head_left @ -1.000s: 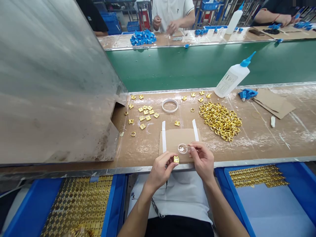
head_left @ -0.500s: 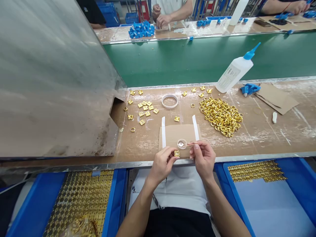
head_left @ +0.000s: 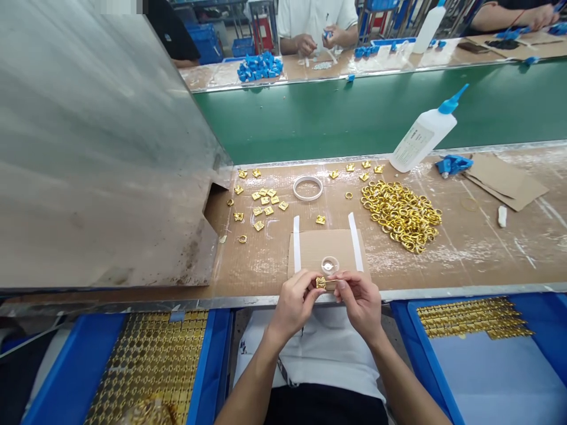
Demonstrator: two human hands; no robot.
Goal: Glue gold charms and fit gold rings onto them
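Observation:
Between the thumb and fingers of my left hand (head_left: pixel 296 301) is a small square gold piece (head_left: pixel 321 283), held at the table's front edge. My right hand (head_left: pixel 359 300) pinches a thin stick (head_left: pixel 332 281), its tip at the gold piece; whether they touch, I cannot tell. Just beyond my fingers a small clear cup (head_left: pixel 330 265) with something whitish inside stands on a taped cardboard sheet (head_left: pixel 325 243). Farther right lies a heap of gold rings (head_left: pixel 401 215). Several square gold pieces (head_left: pixel 264 200) are scattered to the left.
A metal housing (head_left: pixel 110 147) blocks the left side. A white bottle with a blue nozzle (head_left: pixel 423 140) leans at the back, near a white tape ring (head_left: pixel 308 188). Blue trays of gold pieces (head_left: pixel 150 354) flank my lap. Co-workers sit beyond the green belt (head_left: pixel 319 121).
My right hand has brought the stick from the clear cup down and left to the gold piece. My left hand still holds the piece. The view has shifted slightly.

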